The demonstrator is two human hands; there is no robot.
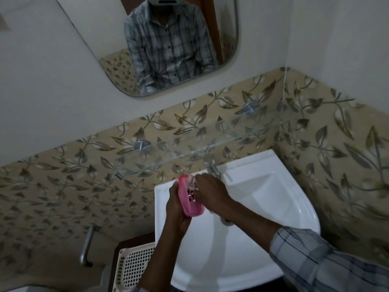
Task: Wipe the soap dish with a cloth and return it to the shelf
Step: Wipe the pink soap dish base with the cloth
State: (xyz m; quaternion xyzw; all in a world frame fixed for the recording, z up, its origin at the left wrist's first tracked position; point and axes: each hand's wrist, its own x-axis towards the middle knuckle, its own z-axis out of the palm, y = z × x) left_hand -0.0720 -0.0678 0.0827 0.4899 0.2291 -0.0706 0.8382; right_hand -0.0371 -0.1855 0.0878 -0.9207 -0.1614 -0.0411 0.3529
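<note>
A pink slotted soap dish (190, 204) is held over the left rim of the white corner sink (263, 190). My left hand (176, 207) grips it from the left side and underneath. My right hand (210, 192) presses a small pale cloth (192, 183) into the dish's far end; most of the cloth is hidden under my fingers. A glass shelf (189, 152) runs along the leaf-patterned tile wall just above the sink, on two round metal mounts.
A chrome tap (212, 166) stands at the sink's back edge, right beside my right hand. A mirror (168, 45) hangs above. Lower left are a metal wall pipe (87, 243) and a cream perforated basket (134, 264).
</note>
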